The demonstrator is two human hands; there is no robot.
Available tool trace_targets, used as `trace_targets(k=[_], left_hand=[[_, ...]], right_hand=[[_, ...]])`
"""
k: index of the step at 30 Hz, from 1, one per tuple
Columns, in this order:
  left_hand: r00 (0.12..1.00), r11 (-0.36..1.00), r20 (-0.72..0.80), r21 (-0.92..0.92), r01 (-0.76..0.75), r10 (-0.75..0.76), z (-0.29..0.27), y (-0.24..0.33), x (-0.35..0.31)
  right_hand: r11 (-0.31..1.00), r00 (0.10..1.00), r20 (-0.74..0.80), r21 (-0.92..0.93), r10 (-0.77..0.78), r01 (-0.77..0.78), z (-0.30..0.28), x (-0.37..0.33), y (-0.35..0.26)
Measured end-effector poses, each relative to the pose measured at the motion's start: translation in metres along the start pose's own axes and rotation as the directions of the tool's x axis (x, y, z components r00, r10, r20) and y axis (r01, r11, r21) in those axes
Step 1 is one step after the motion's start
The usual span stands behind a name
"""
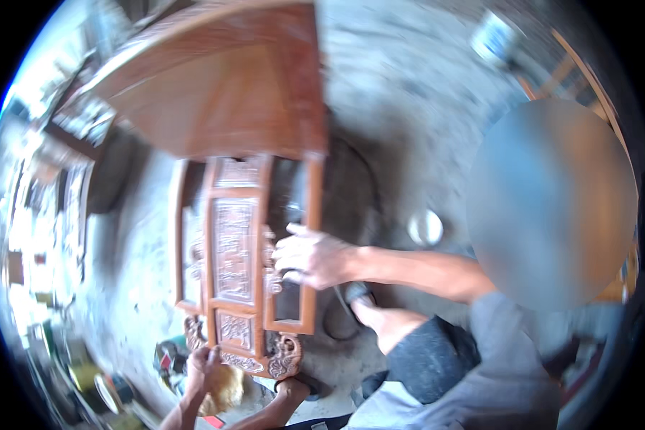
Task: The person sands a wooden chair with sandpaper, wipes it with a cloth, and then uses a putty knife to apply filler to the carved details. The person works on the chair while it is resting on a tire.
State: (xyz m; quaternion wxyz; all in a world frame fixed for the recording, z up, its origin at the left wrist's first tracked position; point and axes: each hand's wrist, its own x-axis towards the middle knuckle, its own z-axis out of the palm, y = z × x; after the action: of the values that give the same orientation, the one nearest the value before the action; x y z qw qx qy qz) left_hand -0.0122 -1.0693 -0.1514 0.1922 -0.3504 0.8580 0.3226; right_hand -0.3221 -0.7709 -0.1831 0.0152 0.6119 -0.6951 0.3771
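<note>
One left hand (203, 362) has its fingers bent at the near left corner of a carved wooden back (233, 247), seemingly wrapped on its edge to steady it, with a yellowish bundle (223, 392) just beside them, perhaps as padding; how the right hand stands, I cannot tell. Ahead and right of those fingers, a co-worker's hand (312, 259) lies at the side rail (307, 308), probably bracing it. Farther beyond, a broad wooden panel (215, 93) adjoins the carved back, likely as one piece.

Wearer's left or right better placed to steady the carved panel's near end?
Left, likely: left hand is at the near end of the carved wooden panel; right can't be made out. Co-worker's hand is farther up.
</note>
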Motion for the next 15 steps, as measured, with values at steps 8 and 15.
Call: trace_targets(k=[8, 15], left_hand=[[0.791, 0.488, 0.14, -0.719, 0.495, -0.595, 0.059, -0.182, -0.049], [0.922, 0.096, 0.295, -0.94, 0.327, -0.252, 0.114, -0.114, -0.007]], right_hand=[[0.84, 0.932, -0.356, -0.484, 0.068, -0.246, -0.235, 0.26, -0.029], [0.442, 0.746, -0.142, -0.728, 0.651, -0.524, -0.246, 0.336, 0.09]])
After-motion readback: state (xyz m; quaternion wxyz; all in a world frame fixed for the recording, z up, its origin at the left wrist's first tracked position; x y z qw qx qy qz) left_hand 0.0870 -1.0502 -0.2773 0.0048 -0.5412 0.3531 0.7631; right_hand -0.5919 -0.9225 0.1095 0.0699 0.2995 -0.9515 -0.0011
